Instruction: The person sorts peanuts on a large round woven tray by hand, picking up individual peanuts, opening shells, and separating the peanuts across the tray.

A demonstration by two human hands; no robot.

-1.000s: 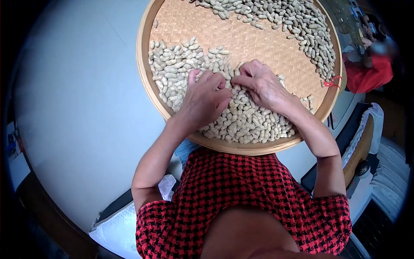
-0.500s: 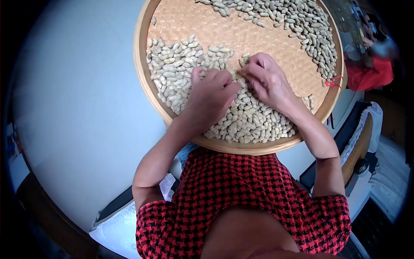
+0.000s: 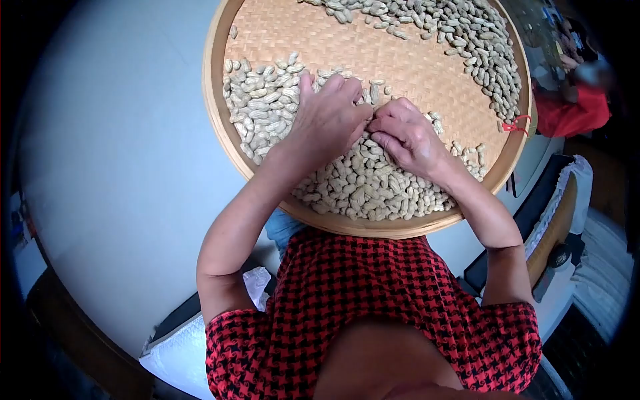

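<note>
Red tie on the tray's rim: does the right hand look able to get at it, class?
Probably yes: only scattered peanuts and bare weave lie between the right hand and the red tie.

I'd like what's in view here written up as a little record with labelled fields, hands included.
container: round woven tray with a raised rim
contents: unshelled peanuts, a near pile and a far band, bare weave between
left hand: fingers bent, over the near pile
right hand: fingers curled, close beside the left
held: cannot tell, fingertips hidden
tray marker: red tie at the right rim
background: another person in red
</note>
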